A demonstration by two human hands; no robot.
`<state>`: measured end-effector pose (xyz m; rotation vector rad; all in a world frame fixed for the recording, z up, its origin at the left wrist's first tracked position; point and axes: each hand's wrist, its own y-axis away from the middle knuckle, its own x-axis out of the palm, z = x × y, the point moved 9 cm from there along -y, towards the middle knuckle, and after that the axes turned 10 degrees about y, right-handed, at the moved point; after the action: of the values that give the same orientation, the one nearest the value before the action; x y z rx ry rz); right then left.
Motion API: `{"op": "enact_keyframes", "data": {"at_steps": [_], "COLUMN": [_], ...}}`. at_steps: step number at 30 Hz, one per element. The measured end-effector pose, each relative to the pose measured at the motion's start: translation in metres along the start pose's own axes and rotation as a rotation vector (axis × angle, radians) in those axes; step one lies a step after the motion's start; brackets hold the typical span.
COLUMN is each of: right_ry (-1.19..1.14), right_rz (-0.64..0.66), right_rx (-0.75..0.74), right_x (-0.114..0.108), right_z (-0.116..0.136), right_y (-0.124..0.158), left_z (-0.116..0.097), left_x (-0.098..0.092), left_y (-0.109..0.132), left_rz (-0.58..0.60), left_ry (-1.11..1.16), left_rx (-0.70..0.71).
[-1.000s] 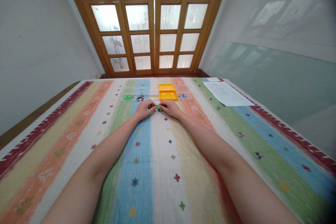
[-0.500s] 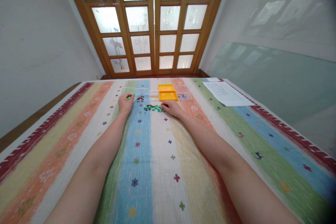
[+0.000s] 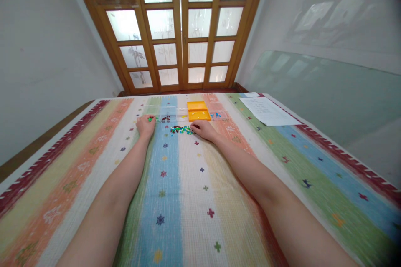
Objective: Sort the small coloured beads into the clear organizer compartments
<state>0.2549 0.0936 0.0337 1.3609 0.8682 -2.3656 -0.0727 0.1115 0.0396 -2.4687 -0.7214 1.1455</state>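
My left hand (image 3: 145,125) is over the left end of the clear plastic boxes, its fingers curled together beside small green pieces (image 3: 152,119). Whether a piece is between those fingertips is too small to tell. At the right end of a loose pile of tiny green, dark red, blue and white pieces (image 3: 181,129), my right hand (image 3: 203,129) rests with thumb and fingers drawn together. Its fingertips touch the pile's edge, and what they pinch, if anything, cannot be made out.
Behind the pile stands an open yellow box (image 3: 199,116) with pale pieces inside. Clear compartments beside it hold dark red pieces (image 3: 166,119), a few yellow pieces (image 3: 184,116) and blue pieces (image 3: 216,115). A printed sheet (image 3: 267,111) lies on the striped tablecloth (image 3: 191,200) at right.
My left hand has shifted slightly left and lower, over the green pieces. My right hand stays at the pile's right end. The whole view has moved a little.
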Motion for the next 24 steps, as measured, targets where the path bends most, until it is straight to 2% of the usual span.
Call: {"op": "enact_keyframes", "data": {"at_steps": [4,10,18,24], "right_ry": [-0.011,-0.008,-0.016,0.0], "right_rz": [-0.001,0.001,-0.006,-0.008], "right_rx": [0.003,0.016,0.016,0.026], "right_x": [-0.001,-0.005,-0.005,-0.003], "right_z": [0.0,0.003,0.0,-0.004], "right_y": [0.001,0.001,0.001,0.001], "left_z": [-0.019,-0.059,-0.08,-0.099], "left_x": [0.007,0.025,0.049,0.051], "left_y": [0.004,0.019,0.04,0.053], "left_rz": [0.054,0.259,0.59,0.695], "left_ry": [0.033,0.149,0.265,0.272], "left_rx": [0.096,0.307,0.465,0.532]}}
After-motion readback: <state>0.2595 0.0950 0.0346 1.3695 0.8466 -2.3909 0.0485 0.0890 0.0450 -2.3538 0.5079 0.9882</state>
